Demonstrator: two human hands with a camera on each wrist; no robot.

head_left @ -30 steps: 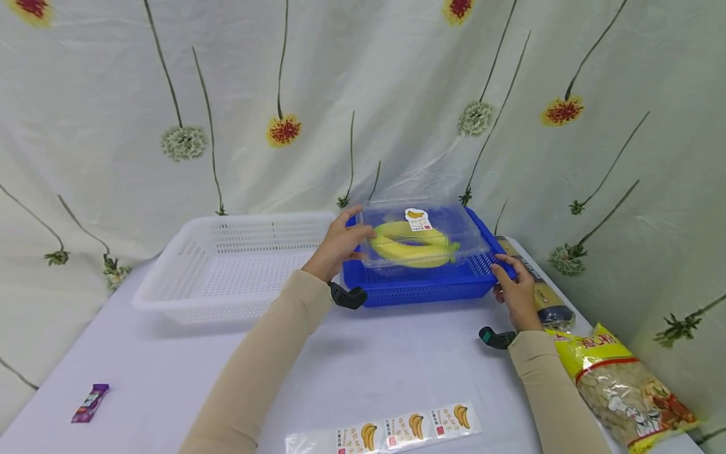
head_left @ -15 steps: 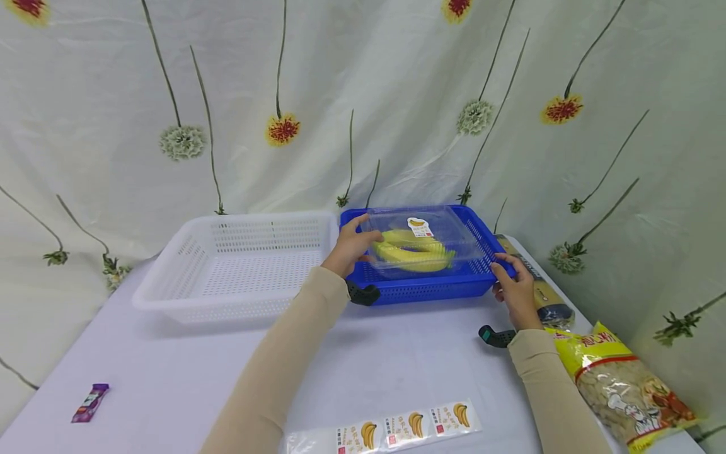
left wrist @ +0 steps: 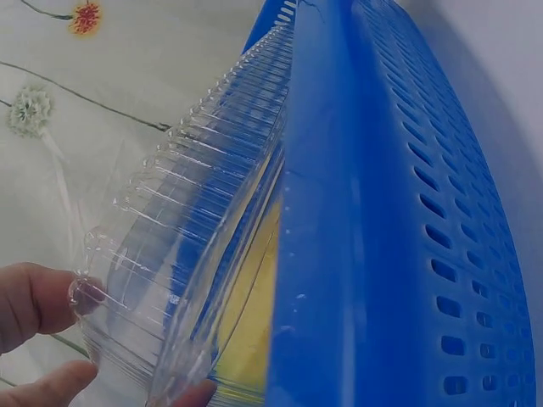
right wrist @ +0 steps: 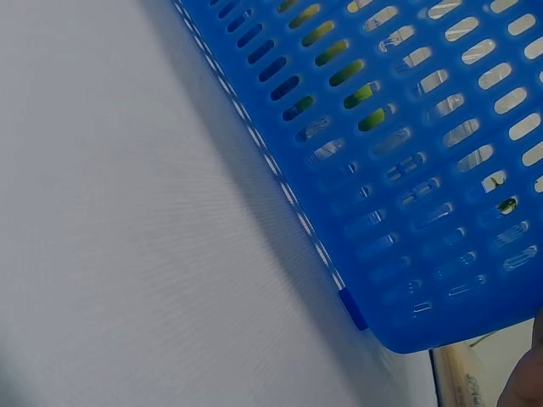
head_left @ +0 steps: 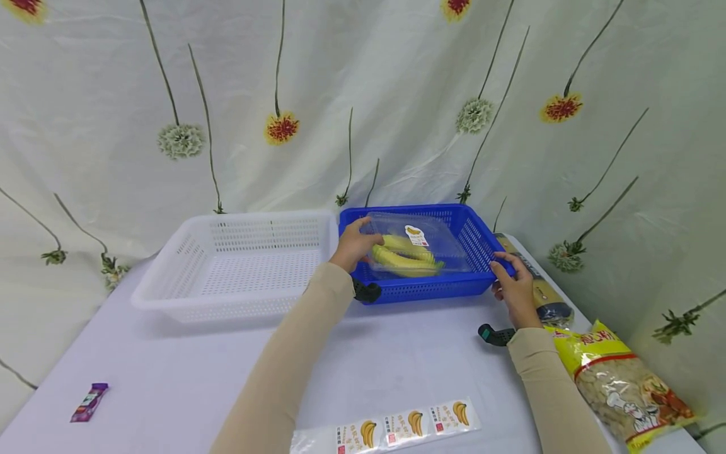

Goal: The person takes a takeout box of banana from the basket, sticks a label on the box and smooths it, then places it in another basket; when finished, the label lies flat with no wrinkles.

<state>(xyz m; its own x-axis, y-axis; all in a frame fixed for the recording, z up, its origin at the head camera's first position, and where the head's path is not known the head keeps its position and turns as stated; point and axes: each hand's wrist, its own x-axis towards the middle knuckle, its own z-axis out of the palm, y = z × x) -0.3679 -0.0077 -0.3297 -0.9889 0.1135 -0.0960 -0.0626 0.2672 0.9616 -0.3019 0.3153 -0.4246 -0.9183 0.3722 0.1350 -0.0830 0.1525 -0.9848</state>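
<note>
My left hand [head_left: 353,244] grips the left end of a clear plastic box [head_left: 450,252] that holds yellow bananas [head_left: 404,260]. On the box's lid is a banana sticker [head_left: 416,234]. Tilted, the box sits within the walls of a blue basket [head_left: 431,291]. In the left wrist view, fingers [left wrist: 42,298] pinch the ribbed end of the box beside the basket rim. My right hand [head_left: 515,289] holds the basket's front right corner, thumb and fingers at the rim. The right wrist view shows the basket's slotted side [right wrist: 373,195] and a bit of my finger [right wrist: 528,369] at its edge.
A white basket [head_left: 161,306] stands to the left of the blue one. Stickers with bananas [head_left: 409,427] lie at the front, and a purple snack packet [head_left: 89,402] lies far left. At the right edge are a yellow food bag [head_left: 629,388] and a tan package [head_left: 547,293].
My left hand has moved slightly right and the banana box has sunk lower into the blue basket. The right hand keeps its hold on the basket corner.
</note>
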